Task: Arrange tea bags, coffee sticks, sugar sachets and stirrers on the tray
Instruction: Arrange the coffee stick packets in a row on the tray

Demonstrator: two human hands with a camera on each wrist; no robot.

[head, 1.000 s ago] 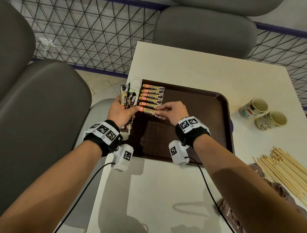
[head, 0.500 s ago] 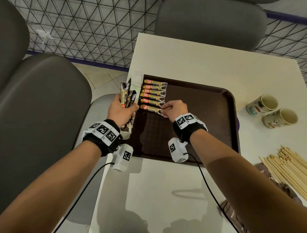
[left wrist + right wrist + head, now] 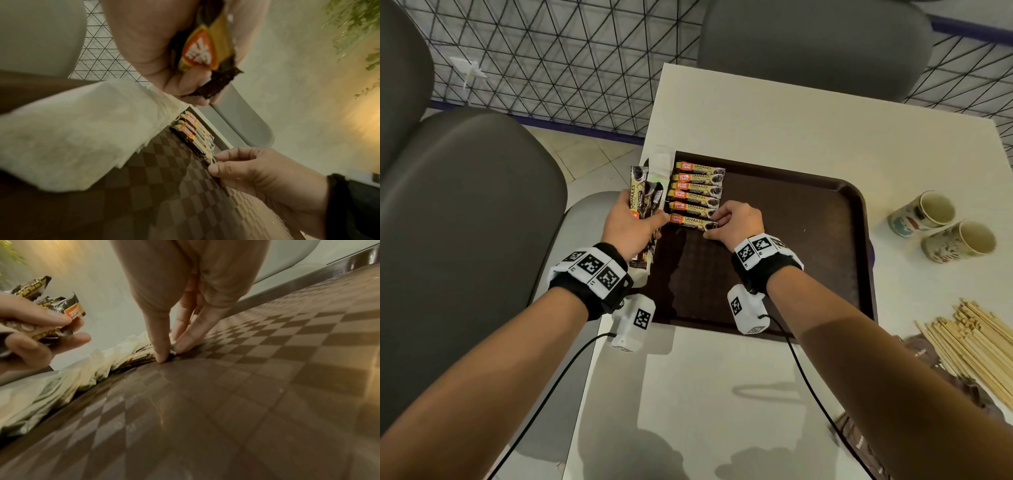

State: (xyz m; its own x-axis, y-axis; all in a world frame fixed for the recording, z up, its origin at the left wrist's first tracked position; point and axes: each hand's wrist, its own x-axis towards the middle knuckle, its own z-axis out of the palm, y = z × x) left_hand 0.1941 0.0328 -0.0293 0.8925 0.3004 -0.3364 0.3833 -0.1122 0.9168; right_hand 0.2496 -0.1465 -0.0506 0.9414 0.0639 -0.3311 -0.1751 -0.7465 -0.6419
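A brown tray (image 3: 791, 240) lies on the white table. Several coffee sticks (image 3: 697, 186) lie side by side in a column at its far left corner. My right hand (image 3: 714, 224) pinches the right end of the nearest coffee stick (image 3: 690, 222), which lies flat on the tray; thumb and fingers (image 3: 180, 344) press it down. My left hand (image 3: 650, 219) grips a bundle of coffee sticks (image 3: 642, 195) upright over the tray's left edge, seen close in the left wrist view (image 3: 205, 48). White paper packets (image 3: 661, 164) lie along that edge.
Wooden stirrers (image 3: 969, 342) are heaped at the right on brown sachets (image 3: 928, 353). Two paper cups (image 3: 921, 212) (image 3: 959, 241) lie on their sides right of the tray. Grey chairs (image 3: 465, 222) stand at the left and at the far side.
My right hand has slid to the right end of the nearest stick and drawn it in under the row. The left hand with its bundle has hardly moved.
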